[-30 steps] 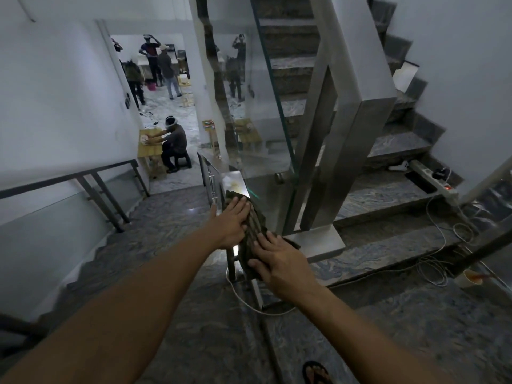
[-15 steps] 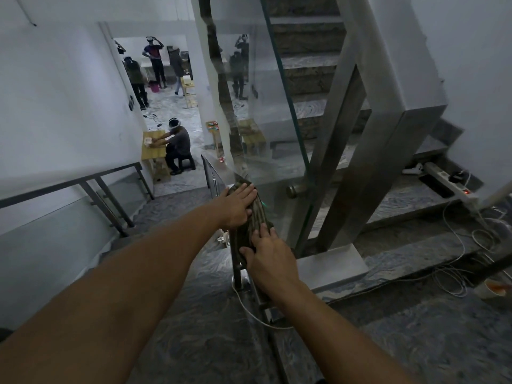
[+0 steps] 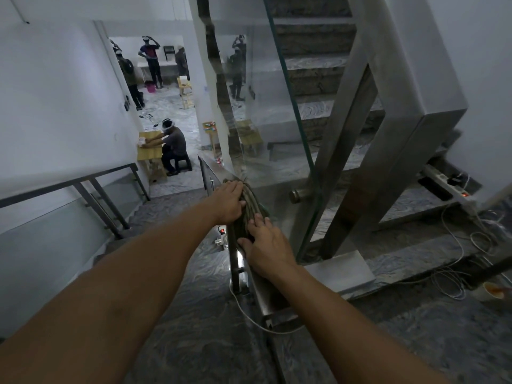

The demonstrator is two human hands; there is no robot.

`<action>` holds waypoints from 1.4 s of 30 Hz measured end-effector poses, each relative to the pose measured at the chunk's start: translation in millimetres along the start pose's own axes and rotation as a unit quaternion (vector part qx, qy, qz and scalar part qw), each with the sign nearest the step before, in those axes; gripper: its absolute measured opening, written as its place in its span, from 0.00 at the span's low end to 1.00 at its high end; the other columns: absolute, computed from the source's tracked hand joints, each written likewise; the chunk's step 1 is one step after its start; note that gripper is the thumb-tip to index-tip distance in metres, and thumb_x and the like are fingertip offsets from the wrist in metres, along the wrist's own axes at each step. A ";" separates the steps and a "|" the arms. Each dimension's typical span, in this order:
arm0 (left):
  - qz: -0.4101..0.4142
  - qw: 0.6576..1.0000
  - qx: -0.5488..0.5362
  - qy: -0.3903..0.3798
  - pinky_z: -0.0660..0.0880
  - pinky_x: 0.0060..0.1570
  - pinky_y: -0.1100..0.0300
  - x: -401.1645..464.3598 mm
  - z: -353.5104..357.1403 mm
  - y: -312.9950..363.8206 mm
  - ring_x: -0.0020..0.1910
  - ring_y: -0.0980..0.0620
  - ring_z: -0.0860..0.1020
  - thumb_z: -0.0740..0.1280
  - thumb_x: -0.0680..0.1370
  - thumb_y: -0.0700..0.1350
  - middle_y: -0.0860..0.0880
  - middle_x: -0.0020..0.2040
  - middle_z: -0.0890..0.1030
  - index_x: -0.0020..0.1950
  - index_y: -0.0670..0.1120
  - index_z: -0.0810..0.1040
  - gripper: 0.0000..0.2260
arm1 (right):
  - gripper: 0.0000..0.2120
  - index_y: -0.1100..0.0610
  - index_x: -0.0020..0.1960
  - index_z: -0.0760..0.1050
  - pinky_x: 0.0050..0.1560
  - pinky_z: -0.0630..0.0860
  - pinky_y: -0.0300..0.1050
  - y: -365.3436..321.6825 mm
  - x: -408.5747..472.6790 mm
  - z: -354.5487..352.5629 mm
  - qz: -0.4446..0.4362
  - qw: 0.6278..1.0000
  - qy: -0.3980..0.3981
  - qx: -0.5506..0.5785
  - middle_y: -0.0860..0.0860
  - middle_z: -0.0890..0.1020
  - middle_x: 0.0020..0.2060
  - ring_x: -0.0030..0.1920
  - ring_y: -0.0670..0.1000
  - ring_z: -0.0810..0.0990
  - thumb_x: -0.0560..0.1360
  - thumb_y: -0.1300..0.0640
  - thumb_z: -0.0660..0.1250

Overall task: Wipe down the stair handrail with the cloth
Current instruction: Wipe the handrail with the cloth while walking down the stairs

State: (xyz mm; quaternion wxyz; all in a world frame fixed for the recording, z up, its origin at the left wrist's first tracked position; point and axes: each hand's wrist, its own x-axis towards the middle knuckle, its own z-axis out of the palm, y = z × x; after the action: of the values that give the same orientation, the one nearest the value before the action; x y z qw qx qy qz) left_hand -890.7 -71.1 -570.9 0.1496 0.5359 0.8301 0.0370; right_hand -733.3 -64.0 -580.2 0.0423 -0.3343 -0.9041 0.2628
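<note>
A dark olive cloth (image 3: 247, 214) is draped over the top of the steel stair handrail (image 3: 263, 295), which runs away from me down the stairs. My left hand (image 3: 228, 202) lies flat on the cloth's far left side, fingers together. My right hand (image 3: 267, 249) presses on the near end of the cloth, fingers spread over it and the rail. The rail under the cloth is hidden; a bare stretch shows beyond the cloth (image 3: 210, 169).
A glass panel (image 3: 279, 112) and a thick steel post (image 3: 401, 112) rise just right of my hands. White cables (image 3: 454, 261) and a power strip (image 3: 446, 184) lie on the steps at right. A second rail (image 3: 69, 184) runs along the left wall. People stand and sit below (image 3: 173, 145).
Both hands have slid the cloth a little farther along the rail, and my view has moved closer to the rail and post.
</note>
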 end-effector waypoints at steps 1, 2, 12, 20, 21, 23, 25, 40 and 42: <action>-0.003 1.000 0.013 -0.002 0.47 0.76 0.50 -5.2 1.2 -0.1 0.78 0.43 0.48 0.53 0.82 0.49 0.41 0.79 0.50 0.77 0.40 0.47 0.27 | 0.25 0.59 0.72 0.63 0.72 0.55 0.54 1.2 -5.0 0.0 -0.006 1.000 0.000 -0.005 0.56 0.60 0.76 0.75 0.58 0.55 0.78 0.50 0.60; -0.006 1.000 0.028 -0.007 0.46 0.76 0.49 -10.8 2.8 -0.3 0.78 0.43 0.46 0.52 0.82 0.49 0.40 0.79 0.47 0.77 0.39 0.46 0.28 | 0.24 0.59 0.72 0.64 0.73 0.54 0.53 2.4 -10.7 0.1 -0.012 1.000 0.000 -0.008 0.56 0.60 0.76 0.75 0.58 0.55 0.78 0.50 0.60; 0.007 0.998 0.047 -0.045 0.38 0.75 0.43 -78.1 34.5 27.3 0.77 0.45 0.39 0.49 0.82 0.53 0.42 0.78 0.39 0.77 0.40 0.41 0.30 | 0.24 0.57 0.73 0.63 0.74 0.46 0.48 31.0 -86.2 -3.1 -0.100 0.994 -0.020 -0.045 0.53 0.61 0.76 0.77 0.54 0.52 0.78 0.53 0.61; 0.003 0.998 0.046 -0.034 0.37 0.74 0.45 -136.7 54.3 67.5 0.77 0.45 0.38 0.48 0.82 0.55 0.42 0.78 0.39 0.77 0.40 0.40 0.30 | 0.21 0.56 0.68 0.71 0.75 0.53 0.53 77.3 -125.5 -14.1 -0.181 0.982 -0.002 -0.053 0.52 0.70 0.71 0.74 0.53 0.61 0.75 0.57 0.66; 0.001 0.999 0.037 -0.030 0.36 0.74 0.45 -142.9 56.0 72.8 0.77 0.44 0.38 0.48 0.81 0.55 0.41 0.78 0.39 0.77 0.40 0.41 0.31 | 0.21 0.56 0.67 0.72 0.75 0.56 0.55 86.9 -128.9 -17.4 -0.177 0.983 0.012 -0.054 0.53 0.72 0.70 0.73 0.53 0.63 0.75 0.58 0.67; 0.000 1.000 0.015 -0.011 0.36 0.74 0.46 -154.7 63.0 83.3 0.77 0.44 0.38 0.49 0.81 0.56 0.40 0.78 0.40 0.77 0.40 0.42 0.31 | 0.20 0.57 0.64 0.75 0.73 0.61 0.57 106.5 -133.4 -26.4 -0.157 0.985 0.041 -0.054 0.54 0.75 0.67 0.71 0.55 0.67 0.72 0.60 0.70; 0.007 1.000 0.020 0.013 0.34 0.73 0.46 -166.6 72.8 94.7 0.77 0.43 0.39 0.50 0.81 0.56 0.39 0.78 0.42 0.77 0.40 0.43 0.32 | 0.20 0.59 0.61 0.78 0.70 0.66 0.58 125.0 -133.8 -34.2 -0.146 0.985 0.075 -0.047 0.56 0.78 0.63 0.68 0.57 0.72 0.69 0.63 0.73; 0.139 0.983 0.047 0.111 0.53 0.74 0.51 -149.1 102.4 182.8 0.75 0.41 0.61 0.55 0.78 0.37 0.38 0.75 0.61 0.74 0.38 0.59 0.24 | 0.11 0.61 0.51 0.82 0.46 0.81 0.48 196.0 -131.5 -67.5 -0.056 0.975 0.212 -0.034 0.60 0.86 0.45 0.43 0.59 0.84 0.70 0.69 0.69; 0.157 0.980 0.053 0.107 0.46 0.75 0.53 -139.5 104.0 197.1 0.78 0.45 0.53 0.54 0.80 0.39 0.42 0.78 0.53 0.77 0.42 0.50 0.25 | 0.12 0.59 0.53 0.82 0.48 0.80 0.48 211.3 -135.0 -78.2 -0.017 0.982 0.179 -0.054 0.59 0.85 0.46 0.45 0.58 0.83 0.73 0.67 0.65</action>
State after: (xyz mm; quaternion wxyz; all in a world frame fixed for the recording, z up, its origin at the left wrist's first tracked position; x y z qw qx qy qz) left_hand -634.5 -123.7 -597.1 0.0238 0.6599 0.7474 0.0733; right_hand -486.3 21.3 -606.0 0.1896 -0.3621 -0.9005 0.1485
